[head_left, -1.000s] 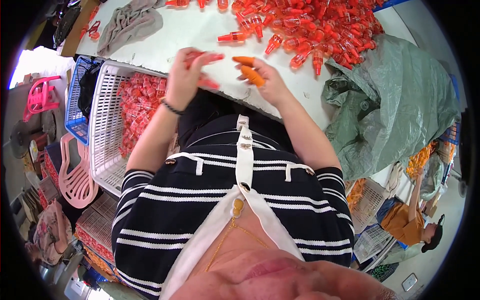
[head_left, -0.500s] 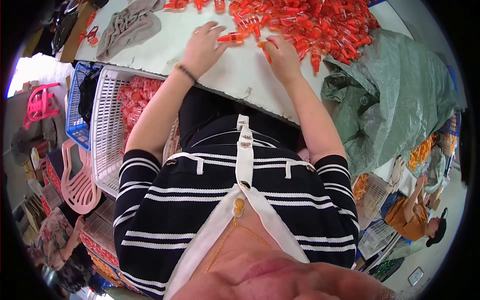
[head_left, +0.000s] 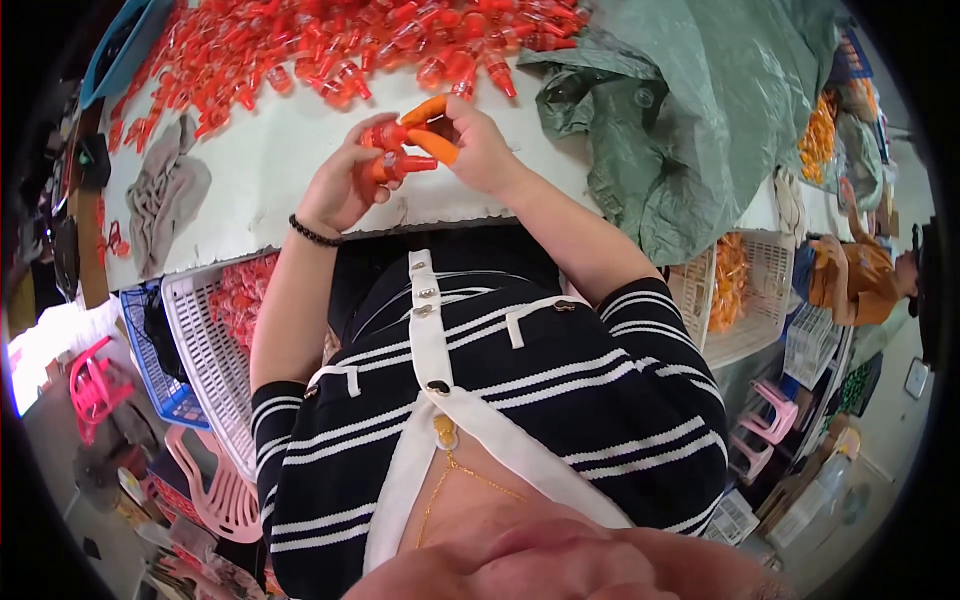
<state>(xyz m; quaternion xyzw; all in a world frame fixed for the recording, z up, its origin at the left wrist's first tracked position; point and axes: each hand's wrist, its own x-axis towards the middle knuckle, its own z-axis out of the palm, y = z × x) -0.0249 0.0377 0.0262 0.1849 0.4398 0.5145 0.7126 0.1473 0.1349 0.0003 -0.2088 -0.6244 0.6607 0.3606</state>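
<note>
Over the near edge of the white table [head_left: 270, 180], the left hand [head_left: 345, 185] is closed round two small red translucent plastic bottles [head_left: 392, 150], while the right hand [head_left: 480, 150] pinches two orange tapered plastic caps [head_left: 432, 128] just beside them. It looks like a capping step: one cap wants lining up with a bottle neck and pressing home. A heap of loose red bottles [head_left: 350, 50] covers the far edge; a white slatted crate [head_left: 205, 350] sits below.

Bright even daylight, glare at left rim, heavy fisheye bending, dark vignette corners, near chin blurred.
</note>
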